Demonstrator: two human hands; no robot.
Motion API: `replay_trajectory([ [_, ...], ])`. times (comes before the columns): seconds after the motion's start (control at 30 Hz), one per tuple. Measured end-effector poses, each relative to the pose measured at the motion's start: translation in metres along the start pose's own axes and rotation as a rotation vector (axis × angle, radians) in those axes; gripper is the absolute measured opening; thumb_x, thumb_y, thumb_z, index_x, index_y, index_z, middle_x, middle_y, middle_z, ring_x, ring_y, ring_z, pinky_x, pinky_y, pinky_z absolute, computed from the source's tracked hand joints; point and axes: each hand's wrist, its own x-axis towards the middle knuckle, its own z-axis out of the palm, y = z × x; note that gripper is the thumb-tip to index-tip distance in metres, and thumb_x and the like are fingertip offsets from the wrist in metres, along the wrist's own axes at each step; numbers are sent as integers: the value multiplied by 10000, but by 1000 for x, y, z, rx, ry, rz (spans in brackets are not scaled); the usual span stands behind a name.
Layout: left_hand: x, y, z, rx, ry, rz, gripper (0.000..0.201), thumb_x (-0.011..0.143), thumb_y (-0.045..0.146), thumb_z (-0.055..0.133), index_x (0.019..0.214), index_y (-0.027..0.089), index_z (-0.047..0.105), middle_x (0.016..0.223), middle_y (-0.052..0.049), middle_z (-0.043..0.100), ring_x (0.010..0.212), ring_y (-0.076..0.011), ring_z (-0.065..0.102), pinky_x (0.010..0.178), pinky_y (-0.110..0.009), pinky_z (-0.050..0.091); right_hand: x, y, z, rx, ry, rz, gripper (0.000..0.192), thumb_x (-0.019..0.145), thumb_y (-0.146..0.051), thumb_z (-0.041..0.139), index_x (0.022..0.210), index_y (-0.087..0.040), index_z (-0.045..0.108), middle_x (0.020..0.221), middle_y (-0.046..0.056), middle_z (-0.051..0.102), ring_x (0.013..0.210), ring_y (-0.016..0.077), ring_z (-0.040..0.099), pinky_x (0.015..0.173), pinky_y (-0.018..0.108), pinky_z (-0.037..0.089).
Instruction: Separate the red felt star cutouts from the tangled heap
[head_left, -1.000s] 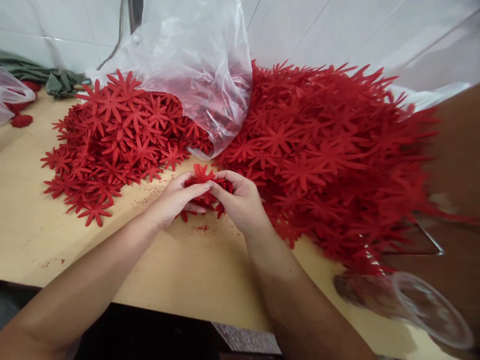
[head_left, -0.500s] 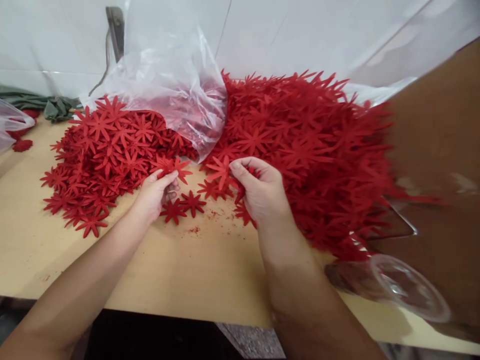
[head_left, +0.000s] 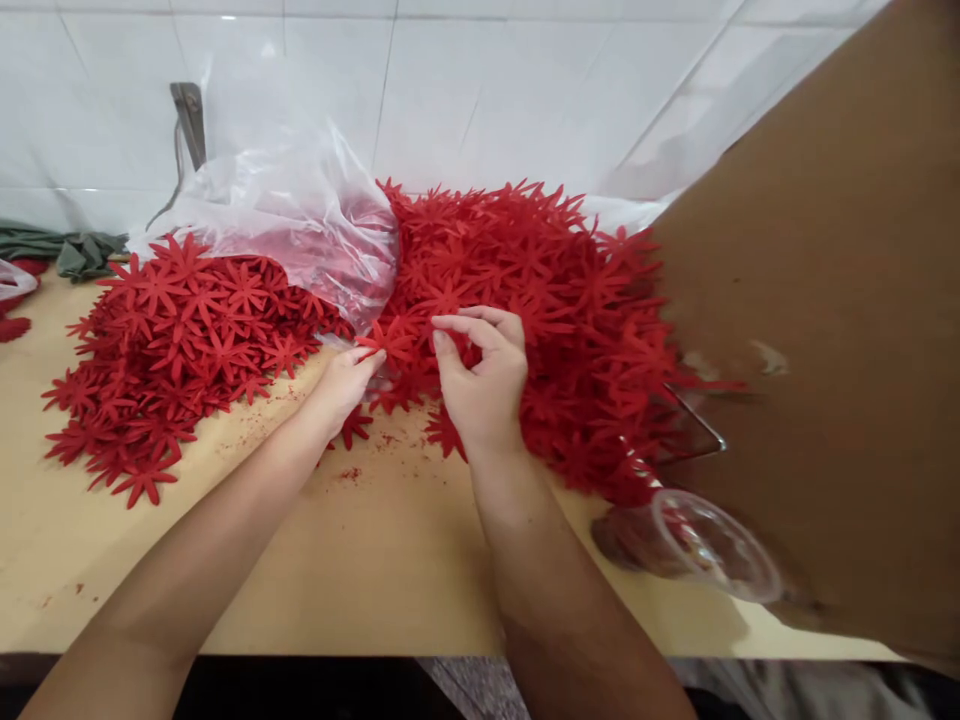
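My left hand (head_left: 346, 388) pinches a red flower-shaped cutout (head_left: 391, 342) between thumb and fingers, its narrow petals spreading to the right. Just right of it is my right hand (head_left: 489, 388), thumb and forefinger curved towards each other with a small gap; I see no piece held between them. Behind and to the right of that hand rises a large heap of red flower cutouts (head_left: 592, 350). A second pile of similar cutouts (head_left: 180, 340) spreads out on the left, partly under a clear plastic bag (head_left: 330, 225). A few loose cutouts lie below my hands, partly hidden.
A wooden table (head_left: 375, 560) carries everything, with red crumbs near the middle. On the right a brown cardboard panel (head_left: 817, 330) leans in, beside a clear plastic cup (head_left: 712, 545) lying on its side. Green cloth (head_left: 86, 255) lies at the back left, before a tiled wall (head_left: 465, 90).
The view has shifted, so the scene sits further left. My hands have come closer together. My right hand has let go of the flower cutout it pinched and its fingers have loosened.
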Motion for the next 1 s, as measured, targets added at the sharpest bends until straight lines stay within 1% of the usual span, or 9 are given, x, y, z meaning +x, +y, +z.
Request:
replay_trajectory([
  [0.13, -1, -1, -9, -29, -5, 45, 118, 779, 166, 519, 668, 136, 546, 540, 43, 556, 472, -43, 510, 510, -173, 353, -3, 2, 3, 40, -185, 18, 161, 765, -155, 518, 809, -179, 670, 818, 61, 623, 833, 167, 583, 824, 356, 472],
  [0.23, -1, 2, -14, -3, -63, 86, 127, 778, 162, 513, 664, 129, 558, 533, 38, 559, 459, -37, 484, 506, -172, 353, -7, 4, 8, 113, -330, 150, 199, 734, -278, 598, 881, -160, 663, 858, 71, 650, 829, 173, 598, 811, 357, 475],
  [0.3, 0, 3, -15, 69, -122, 100, 134, 769, 156, 521, 643, 123, 554, 514, 42, 541, 446, -34, 457, 495, -174, 346, -8, 4, 9, 192, -395, 249, 284, 685, -330, 647, 909, -156, 657, 888, 72, 658, 833, 174, 603, 804, 349, 475],
  [0.4, 3, 1, -16, 255, -226, 147, 159, 757, 175, 536, 609, 118, 547, 481, 48, 503, 428, -38, 413, 477, -188, 328, -9, 4, 10, 300, -460, 312, 213, 685, -299, 633, 836, -151, 659, 838, 51, 666, 789, 154, 602, 773, 315, 469],
  [0.5, 4, -2, -18, 400, -288, 220, 180, 764, 222, 524, 626, 114, 565, 524, 35, 522, 461, -47, 417, 496, -202, 333, -8, 3, 9, 257, -440, 333, 119, 701, -261, 600, 721, -154, 646, 661, 4, 627, 644, 118, 554, 655, 270, 445],
  [0.67, 4, 2, -21, 334, -203, 260, 98, 736, 197, 547, 743, 112, 595, 609, 35, 546, 508, -43, 421, 556, -208, 363, -8, -1, 6, 120, -327, 359, 148, 725, -277, 576, 645, -154, 598, 504, -39, 504, 477, 75, 404, 475, 224, 324],
  [0.87, 2, -1, -18, 286, -181, 344, 118, 728, 226, 568, 762, 117, 596, 661, 19, 562, 572, -56, 450, 604, -221, 378, -8, -8, 1, 21, -329, 291, 298, 743, -340, 571, 523, -171, 462, 461, -65, 322, 465, 61, 274, 451, 227, 245],
  [0.93, 1, -3, -17, 267, -192, 376, 141, 720, 246, 581, 785, 121, 594, 681, 15, 567, 596, -64, 461, 609, -224, 381, -8, -9, 2, 35, -334, 298, 292, 741, -332, 569, 524, -173, 456, 470, -64, 319, 471, 61, 268, 450, 226, 241],
  [1.0, 2, -4, -16, 229, -193, 401, 124, 706, 227, 591, 775, 124, 581, 693, 16, 563, 619, -67, 470, 629, -227, 386, -8, -10, 3, 118, -376, 361, 239, 731, -313, 568, 556, -169, 490, 482, -61, 360, 471, 62, 294, 450, 221, 259],
])
